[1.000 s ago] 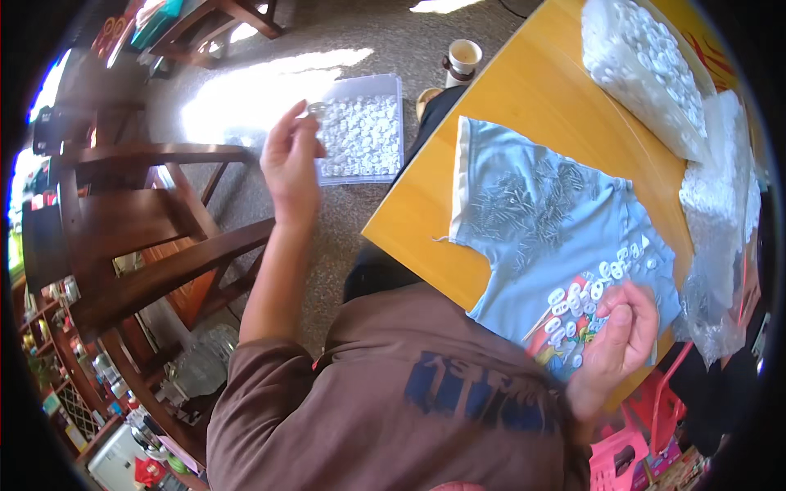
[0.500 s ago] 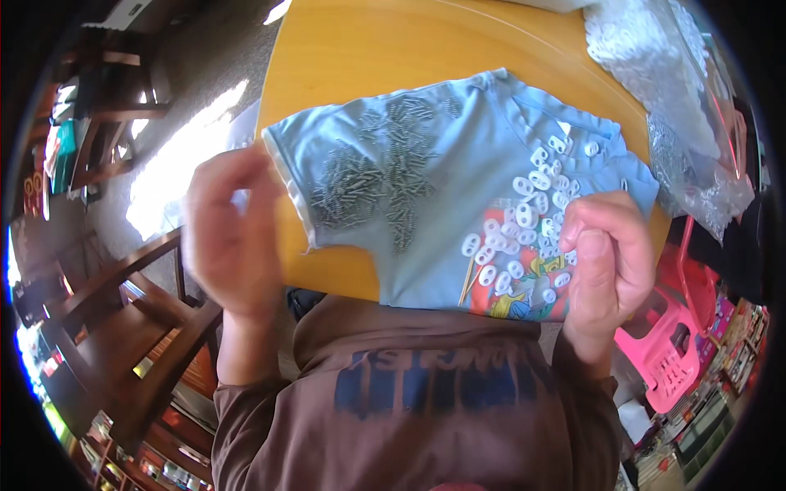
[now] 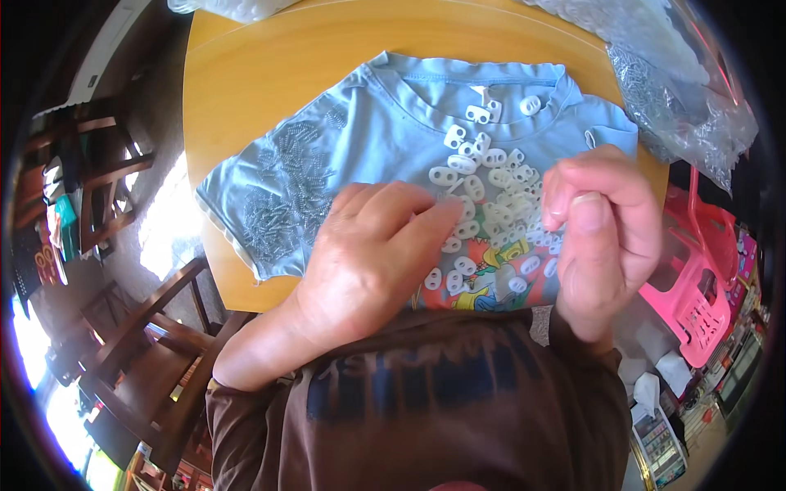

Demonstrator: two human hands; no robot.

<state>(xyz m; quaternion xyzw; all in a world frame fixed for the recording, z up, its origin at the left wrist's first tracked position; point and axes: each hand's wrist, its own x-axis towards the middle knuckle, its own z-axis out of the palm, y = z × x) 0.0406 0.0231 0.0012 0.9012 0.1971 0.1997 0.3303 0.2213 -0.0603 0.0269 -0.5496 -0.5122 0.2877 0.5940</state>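
A light blue T-shirt (image 3: 368, 151) is spread on the table, with many small metal springs (image 3: 282, 204) heaped on its sleeve. White plastic pieces with two holes, like double cord-lock parts (image 3: 461, 164), lie scattered over its neck and printed front. My left hand (image 3: 381, 245) is over the shirt's middle, back upward, with its fingers drawn together at the left edge of the white pieces; whatever is under the fingertips is hidden. At the right of the pile my right hand (image 3: 606, 225) is raised, thumb pressed against curled fingers. Anything inside its grip cannot be made out.
The shirt lies on a yellow wooden table (image 3: 262, 82). Clear plastic bags (image 3: 679, 106) with white pieces and springs stand at the far right. A pink plastic chair (image 3: 696, 303) is at the right, and dark wooden chairs (image 3: 155, 352) are at the left.
My left hand has moved right, from beside the sleeve to the white pieces. My right hand stays closed at the right of the pile. The view has shifted, so the shirt appears farther left.
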